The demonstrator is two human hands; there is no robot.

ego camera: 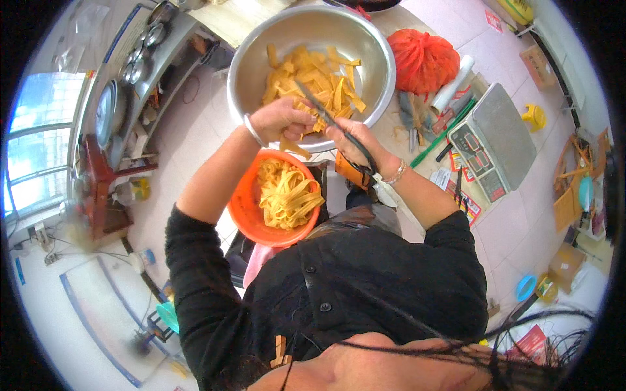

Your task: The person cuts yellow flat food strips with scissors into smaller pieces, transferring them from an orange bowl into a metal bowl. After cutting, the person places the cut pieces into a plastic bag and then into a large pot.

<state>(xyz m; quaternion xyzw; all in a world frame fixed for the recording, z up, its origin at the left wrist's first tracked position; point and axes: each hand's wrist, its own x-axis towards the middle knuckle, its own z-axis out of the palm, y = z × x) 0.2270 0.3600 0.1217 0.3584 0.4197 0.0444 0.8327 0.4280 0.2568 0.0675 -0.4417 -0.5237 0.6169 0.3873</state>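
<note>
My left hand [283, 119] pinches a yellow strip [295, 147], likely tofu skin, whose loose end hangs below the fingers. In my right hand [359, 141] is a pair of dark-handled scissors [318, 103], the blades pointing up and left past my left fingertips. Both hands are over the near rim of a wide stainless steel bowl [313, 29]. Short flat yellow pieces [313, 73] lie heaped inside that bowl. Nearer my body, below my left hand, an orange plastic basin [242, 210] holds a tangle of long yellow strips [288, 200].
Right of the bowl lie a red mesh bag [423, 61], a white roll [452, 84], thin green sticks [442, 134] and a digital scale [513, 137]. An orange container [351, 171] is below my right hand. Shelves with metal pots [139, 63] stand at left.
</note>
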